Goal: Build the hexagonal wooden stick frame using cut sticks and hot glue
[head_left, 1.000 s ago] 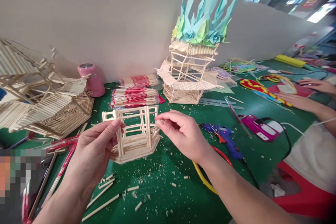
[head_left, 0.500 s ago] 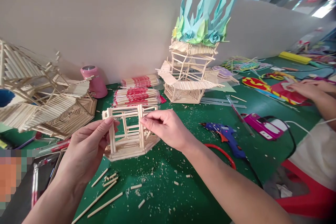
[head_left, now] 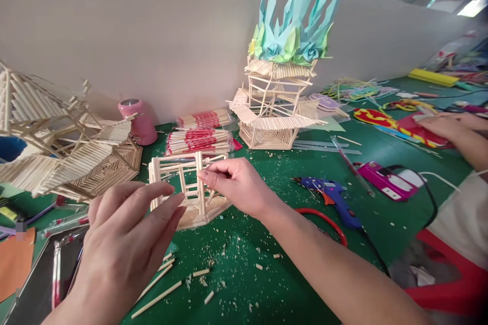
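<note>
A small frame model of wooden sticks (head_left: 179, 175) on a hexagonal stick base stands on the green table (head_left: 267, 279) in front of me. My right hand (head_left: 238, 185) pinches one of its upright posts near the middle. My left hand (head_left: 125, 236) hovers in front of the model's left side, fingers stretched out and apart, holding nothing. Loose sticks and offcuts (head_left: 168, 284) lie on the table just below the model.
A large stick pagoda (head_left: 64, 147) fills the left. Behind stand a pink cup (head_left: 138, 121), wrapped chopstick bundles (head_left: 198, 139) and a stick tower with a paper crown (head_left: 280, 86). A blue glue gun (head_left: 331, 200) lies right. Another person's hands (head_left: 450, 127) work at far right.
My left hand has let go of the model's left post and drawn back toward me, fingers opening. My right hand has shifted left along the frame and grips an upright.
</note>
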`<state>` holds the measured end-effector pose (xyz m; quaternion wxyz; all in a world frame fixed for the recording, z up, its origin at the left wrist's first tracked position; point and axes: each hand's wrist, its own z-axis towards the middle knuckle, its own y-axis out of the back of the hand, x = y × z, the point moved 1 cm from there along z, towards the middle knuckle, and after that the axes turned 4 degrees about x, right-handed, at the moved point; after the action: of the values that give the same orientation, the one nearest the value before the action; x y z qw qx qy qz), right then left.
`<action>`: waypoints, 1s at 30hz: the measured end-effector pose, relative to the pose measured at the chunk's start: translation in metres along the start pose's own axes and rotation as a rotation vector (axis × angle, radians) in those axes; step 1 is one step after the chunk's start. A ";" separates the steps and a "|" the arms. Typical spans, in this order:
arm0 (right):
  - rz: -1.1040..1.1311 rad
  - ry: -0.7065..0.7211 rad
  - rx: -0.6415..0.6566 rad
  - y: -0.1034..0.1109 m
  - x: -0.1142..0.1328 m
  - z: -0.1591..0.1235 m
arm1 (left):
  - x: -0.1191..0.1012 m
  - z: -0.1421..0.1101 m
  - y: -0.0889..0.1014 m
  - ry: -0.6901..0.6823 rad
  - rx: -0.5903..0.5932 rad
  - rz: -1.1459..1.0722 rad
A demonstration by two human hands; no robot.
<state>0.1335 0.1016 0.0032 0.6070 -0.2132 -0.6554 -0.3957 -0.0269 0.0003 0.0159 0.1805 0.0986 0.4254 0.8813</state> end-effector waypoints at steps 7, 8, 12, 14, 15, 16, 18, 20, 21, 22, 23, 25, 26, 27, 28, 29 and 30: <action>0.012 0.006 0.022 -0.002 0.000 -0.001 | 0.000 0.004 -0.006 -0.018 0.072 0.017; 0.017 0.009 0.026 -0.002 0.000 -0.001 | 0.000 0.004 -0.007 -0.013 0.078 0.013; 0.034 0.013 0.042 -0.004 0.001 -0.001 | 0.000 0.006 -0.008 -0.003 0.098 0.000; 0.033 0.022 0.044 -0.004 0.000 -0.001 | -0.001 0.007 -0.008 -0.013 0.101 -0.008; 0.029 0.030 0.043 -0.004 0.000 -0.001 | -0.001 0.007 -0.008 -0.017 0.099 -0.011; 0.023 0.036 0.041 -0.004 0.000 -0.001 | 0.000 0.007 -0.008 -0.017 0.093 -0.014; 0.013 0.040 0.039 -0.004 -0.001 -0.002 | 0.001 0.007 -0.008 -0.012 0.085 -0.020; 0.006 0.037 0.042 -0.005 -0.001 -0.002 | 0.003 0.006 -0.008 -0.021 0.093 -0.020; 0.005 0.035 0.043 -0.005 0.000 -0.003 | 0.004 0.005 -0.008 -0.031 0.103 -0.018; 0.004 0.033 0.044 -0.005 0.000 -0.003 | 0.006 0.004 -0.009 -0.043 0.118 -0.015; 0.005 0.032 0.046 -0.005 0.001 -0.003 | 0.007 0.003 -0.009 -0.055 0.133 -0.012; 0.009 0.023 0.046 -0.006 0.002 -0.003 | 0.008 0.001 -0.010 -0.068 0.152 -0.003; 0.011 0.018 0.047 -0.006 0.002 -0.003 | 0.008 0.001 -0.010 -0.065 0.158 0.002; 0.012 0.015 0.047 -0.006 0.002 -0.003 | 0.008 0.001 -0.009 -0.064 0.164 0.006; 0.014 0.014 0.048 -0.006 0.003 -0.004 | 0.008 0.000 -0.009 -0.061 0.169 0.009; 0.016 0.013 0.049 -0.006 0.002 -0.004 | 0.008 0.000 -0.009 -0.057 0.170 0.013; 0.017 0.015 0.051 -0.006 0.002 -0.004 | 0.008 0.000 -0.009 -0.056 0.169 0.016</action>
<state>0.1312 0.0942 0.0035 0.6206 -0.2004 -0.6587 -0.3753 -0.0325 0.0085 0.0093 0.1766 0.1416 0.4924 0.8405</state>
